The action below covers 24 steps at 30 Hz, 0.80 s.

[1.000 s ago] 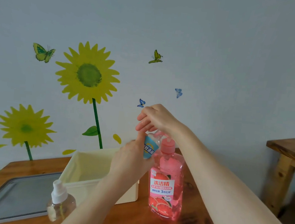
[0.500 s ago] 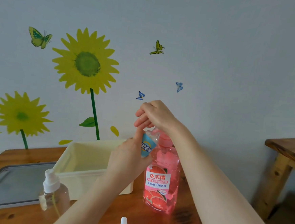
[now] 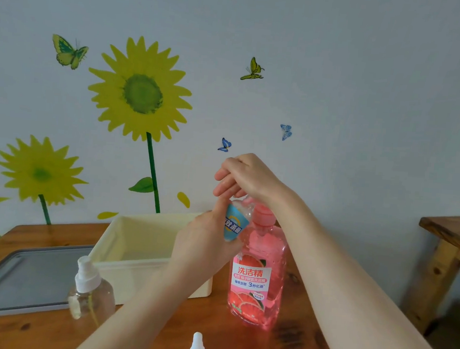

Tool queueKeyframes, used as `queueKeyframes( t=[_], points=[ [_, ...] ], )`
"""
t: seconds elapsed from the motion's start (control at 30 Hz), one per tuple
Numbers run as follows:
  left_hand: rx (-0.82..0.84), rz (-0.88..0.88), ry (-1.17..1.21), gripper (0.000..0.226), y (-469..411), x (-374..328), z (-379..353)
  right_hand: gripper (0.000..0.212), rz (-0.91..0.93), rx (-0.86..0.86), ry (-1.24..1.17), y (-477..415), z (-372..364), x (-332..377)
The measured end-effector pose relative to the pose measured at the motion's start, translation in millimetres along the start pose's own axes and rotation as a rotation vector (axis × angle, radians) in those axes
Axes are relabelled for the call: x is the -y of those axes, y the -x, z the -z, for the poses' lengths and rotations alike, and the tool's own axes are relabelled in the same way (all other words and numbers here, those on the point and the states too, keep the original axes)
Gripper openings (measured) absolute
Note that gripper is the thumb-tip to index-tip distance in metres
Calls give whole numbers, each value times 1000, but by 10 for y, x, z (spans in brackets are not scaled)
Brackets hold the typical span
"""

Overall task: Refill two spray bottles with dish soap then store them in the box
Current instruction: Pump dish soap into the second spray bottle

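a wooden table (image 3: 237,348) is set against a pale wall (image 3: 368,75) decorated with sunflowers (image 3: 143,93). a cream box (image 3: 133,266), a grey tray (image 3: 22,282), 1 capped spray bottle (image 3: 91,295) and a loose sprayer head (image 3: 197,348) are placed there. a blue-labelled small bottle (image 3: 234,224) is gripped, tilted, in the left hand (image 3: 204,244) beside the dish soap bottle (image 3: 256,281), whose pump (image 3: 264,215) is pressed by the right hand (image 3: 248,175), fingers straight.

The left hand (image 3: 204,244) hides most of the small bottle (image 3: 234,224) it holds. The right hand (image 3: 246,177) covers the pump top of the soap bottle (image 3: 256,275). The bottom edge cuts off a white spray head (image 3: 197,346), and the left edge cuts off the gray tray (image 3: 22,276).
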State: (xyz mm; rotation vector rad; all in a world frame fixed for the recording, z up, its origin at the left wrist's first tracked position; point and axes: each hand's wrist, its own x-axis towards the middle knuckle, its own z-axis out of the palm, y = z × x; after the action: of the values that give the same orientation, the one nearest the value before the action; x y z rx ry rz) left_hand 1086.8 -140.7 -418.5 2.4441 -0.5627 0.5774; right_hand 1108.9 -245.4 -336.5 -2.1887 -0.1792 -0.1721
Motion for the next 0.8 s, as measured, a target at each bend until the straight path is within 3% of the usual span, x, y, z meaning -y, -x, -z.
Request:
queueKeyframes(
  t=[0.8],
  points=[
    [19,-58,-63,59,-80,9,60,32,10,2,21,12,31,56]
  ],
)
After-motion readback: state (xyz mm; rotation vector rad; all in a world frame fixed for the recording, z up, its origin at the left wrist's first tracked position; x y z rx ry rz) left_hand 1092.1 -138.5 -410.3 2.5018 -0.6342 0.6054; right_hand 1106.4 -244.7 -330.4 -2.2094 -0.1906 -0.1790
